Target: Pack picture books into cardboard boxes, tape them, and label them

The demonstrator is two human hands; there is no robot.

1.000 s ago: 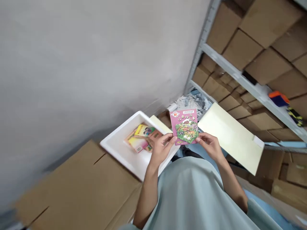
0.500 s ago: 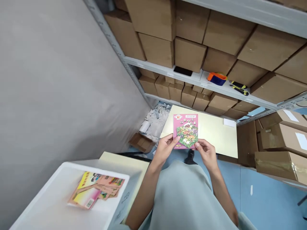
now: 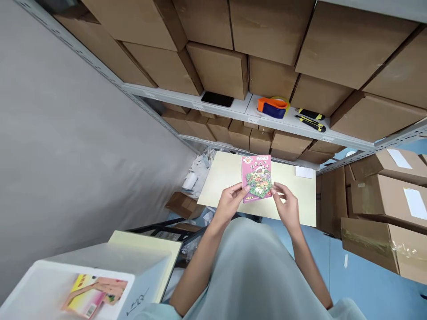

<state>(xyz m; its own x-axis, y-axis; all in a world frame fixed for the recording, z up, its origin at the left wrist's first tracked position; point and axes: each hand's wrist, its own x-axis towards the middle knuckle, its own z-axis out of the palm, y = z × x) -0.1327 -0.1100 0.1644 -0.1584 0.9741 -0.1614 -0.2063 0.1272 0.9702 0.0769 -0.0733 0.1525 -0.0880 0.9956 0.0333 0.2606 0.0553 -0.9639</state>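
pink booklet [image 3: 256,178] held up between both hands, with its cover toward the camera, bearing characters and a leafy green picture. gripped at its lower left by the fingers of the left hand [image 3: 231,201], with the thumb laid over the cover; pinched at its lower right edge by the fingers of the right hand [image 3: 287,204].

nearer the body than the fingers, pale green cloth [image 3: 256,266] of a garment. directly beneath and beyond the fingers, cream worktop [image 3: 216,178], with a white slip [image 3: 304,172] near its far right corner. well to the left of the fingers and lower, white box [image 3: 40,284], partly out of view, with overlapping yellow, pink and orange booklets [image 3: 88,295] inside.

to the right of the fingers, beyond a strip of blue floor [image 3: 313,258], stacked cartons [image 3: 370,231] with white labels. left of the fingers and past the worktop's edge, small brown carton [image 3: 183,204] beside white scraps [image 3: 200,171].

farther off, straight ahead of the fingers, metal shelf [image 3: 240,106] with a flat black device [image 3: 217,99], orange-and-blue tool [image 3: 273,108], two black-and-yellow cutters [image 3: 312,123] and rows of cardboard boxes [image 3: 267,75]. far left, grey wall [image 3: 83,155].
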